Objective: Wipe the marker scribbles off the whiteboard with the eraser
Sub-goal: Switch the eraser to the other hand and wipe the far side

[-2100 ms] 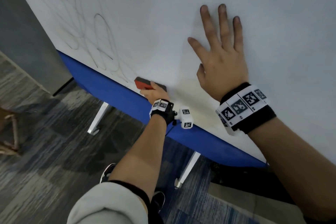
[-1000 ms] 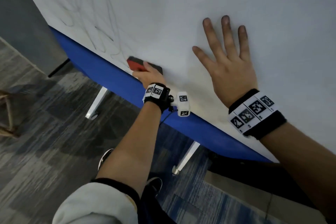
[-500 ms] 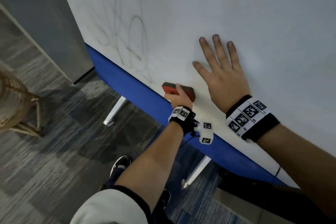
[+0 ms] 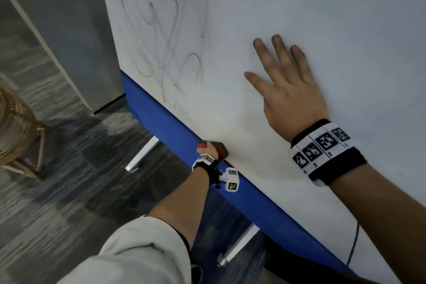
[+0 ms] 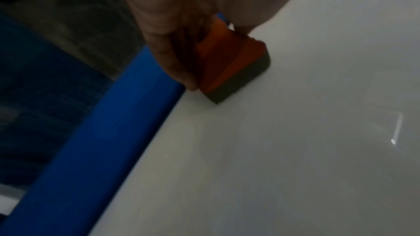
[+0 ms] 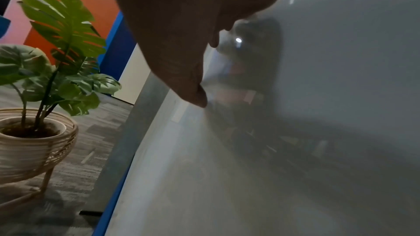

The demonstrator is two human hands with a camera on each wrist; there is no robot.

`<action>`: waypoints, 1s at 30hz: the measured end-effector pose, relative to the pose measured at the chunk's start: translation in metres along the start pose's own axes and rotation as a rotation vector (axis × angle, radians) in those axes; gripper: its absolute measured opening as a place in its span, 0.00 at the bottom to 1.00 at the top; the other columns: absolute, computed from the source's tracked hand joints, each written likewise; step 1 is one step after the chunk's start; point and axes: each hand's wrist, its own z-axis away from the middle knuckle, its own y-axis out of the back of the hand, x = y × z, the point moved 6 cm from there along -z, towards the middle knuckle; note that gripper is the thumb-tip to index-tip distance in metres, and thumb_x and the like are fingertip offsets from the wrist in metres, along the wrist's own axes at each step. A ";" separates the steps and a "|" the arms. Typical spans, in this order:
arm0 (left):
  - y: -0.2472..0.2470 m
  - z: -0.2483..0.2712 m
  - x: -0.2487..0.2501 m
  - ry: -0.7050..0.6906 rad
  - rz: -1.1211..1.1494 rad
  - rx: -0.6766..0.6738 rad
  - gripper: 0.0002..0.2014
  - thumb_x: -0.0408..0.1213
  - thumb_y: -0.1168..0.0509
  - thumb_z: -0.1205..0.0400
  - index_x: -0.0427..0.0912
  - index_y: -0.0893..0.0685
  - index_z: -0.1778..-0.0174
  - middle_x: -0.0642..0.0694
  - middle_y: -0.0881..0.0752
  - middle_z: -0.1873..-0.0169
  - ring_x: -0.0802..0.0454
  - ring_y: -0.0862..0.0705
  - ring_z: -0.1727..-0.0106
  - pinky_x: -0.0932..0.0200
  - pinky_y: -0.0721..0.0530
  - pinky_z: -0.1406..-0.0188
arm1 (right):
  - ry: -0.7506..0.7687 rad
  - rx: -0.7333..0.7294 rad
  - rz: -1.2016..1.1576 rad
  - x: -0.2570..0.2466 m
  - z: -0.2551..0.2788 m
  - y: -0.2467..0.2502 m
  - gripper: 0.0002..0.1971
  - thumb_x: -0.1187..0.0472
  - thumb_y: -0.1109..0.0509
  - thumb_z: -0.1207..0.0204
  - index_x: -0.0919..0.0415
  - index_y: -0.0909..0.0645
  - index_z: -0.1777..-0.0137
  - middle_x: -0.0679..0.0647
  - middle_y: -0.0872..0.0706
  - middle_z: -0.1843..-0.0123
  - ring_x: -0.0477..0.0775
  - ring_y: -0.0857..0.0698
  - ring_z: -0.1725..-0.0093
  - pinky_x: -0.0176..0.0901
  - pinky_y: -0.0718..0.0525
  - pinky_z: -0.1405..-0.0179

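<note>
The whiteboard (image 4: 299,7) fills the upper right of the head view, with a blue bottom edge (image 4: 161,120). Grey marker scribbles (image 4: 159,37) cover its left part. My left hand (image 4: 207,148) grips a red eraser with a dark felt pad (image 4: 221,148) and holds it against the board's lower edge. The left wrist view shows the eraser (image 5: 229,65) with its felt flat on the board and my fingers (image 5: 172,51) curled round it. My right hand (image 4: 285,85) presses flat on the board with fingers spread, to the right of the scribbles.
A potted plant in a wicker stand (image 6: 36,132) stands on the grey carpet left of the board; its stand (image 4: 16,127) shows at the left edge of the head view. White board legs (image 4: 143,154) reach the floor below the blue edge. A grey wall (image 4: 60,18) lies behind.
The eraser and my left hand have slid down to the board's bottom edge, right of the scribbles. My right hand stays flat on the board. The head view has shifted.
</note>
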 end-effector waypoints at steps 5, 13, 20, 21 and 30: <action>0.042 0.052 0.090 -0.393 0.260 0.245 0.23 0.44 0.43 0.09 0.30 0.34 0.25 0.37 0.19 0.40 0.40 0.17 0.41 0.58 0.29 0.56 | -0.010 -0.013 0.013 -0.001 -0.003 0.001 0.29 0.70 0.35 0.23 0.55 0.24 0.22 0.63 0.52 0.08 0.70 0.52 0.10 0.61 0.66 0.12; 0.093 0.159 0.218 -1.247 0.142 0.254 0.25 0.56 0.33 0.18 0.49 0.30 0.31 0.49 0.15 0.42 0.52 0.14 0.44 0.57 0.14 0.43 | -0.095 0.043 -0.062 -0.010 -0.008 0.004 0.30 0.70 0.29 0.27 0.56 0.21 0.24 0.62 0.48 0.08 0.69 0.50 0.10 0.63 0.63 0.11; 0.085 0.080 0.160 -0.654 0.141 0.147 0.23 0.50 0.39 0.12 0.39 0.34 0.29 0.37 0.16 0.39 0.36 0.13 0.43 0.51 0.15 0.46 | -0.117 0.002 -0.068 -0.012 -0.010 0.003 0.34 0.69 0.27 0.29 0.59 0.23 0.20 0.62 0.49 0.08 0.69 0.50 0.10 0.64 0.63 0.11; 0.085 0.073 0.153 -0.520 0.147 0.119 0.22 0.49 0.40 0.11 0.37 0.35 0.30 0.32 0.16 0.38 0.34 0.14 0.44 0.49 0.15 0.45 | -0.111 -0.010 -0.067 -0.012 -0.010 0.004 0.34 0.69 0.27 0.29 0.59 0.23 0.20 0.62 0.48 0.08 0.69 0.50 0.10 0.64 0.62 0.11; 0.111 0.247 0.287 -1.158 0.167 0.269 0.20 0.52 0.38 0.13 0.43 0.32 0.34 0.43 0.14 0.45 0.41 0.13 0.49 0.50 0.13 0.50 | -0.097 0.129 -0.030 0.038 -0.059 0.071 0.32 0.69 0.25 0.32 0.56 0.19 0.25 0.62 0.40 0.10 0.70 0.43 0.12 0.63 0.57 0.11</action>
